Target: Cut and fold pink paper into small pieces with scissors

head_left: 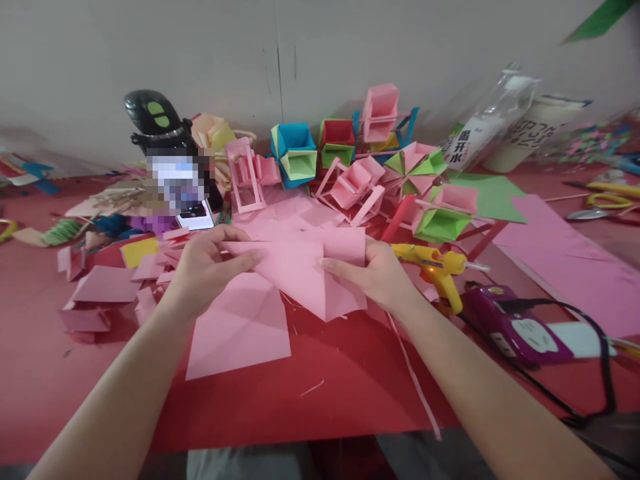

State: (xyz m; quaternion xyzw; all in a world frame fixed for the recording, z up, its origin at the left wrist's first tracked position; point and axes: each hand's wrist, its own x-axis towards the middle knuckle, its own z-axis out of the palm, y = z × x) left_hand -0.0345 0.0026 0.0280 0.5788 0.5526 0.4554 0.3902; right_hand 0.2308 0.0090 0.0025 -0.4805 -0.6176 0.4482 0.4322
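Note:
Both my hands hold a folded pink paper sheet point(305, 270) just above the red table point(325, 387). My left hand point(207, 263) pinches its left corner, thumb on top, fingers curled under. My right hand point(377, 270) grips its right side, fingers closed on the fold. A flat pink square point(237, 330) with crease lines lies on the table right below my left hand.
A yellow glue gun point(437, 267) and a purple power strip point(515, 330) with a black cable lie to the right. Several folded paper boxes point(350, 160) stand at the back. Pink scraps point(105, 287) pile up left. A phone point(195, 217), bottles point(483, 130), scissors point(603, 197) and a large pink sheet point(570, 260) are around.

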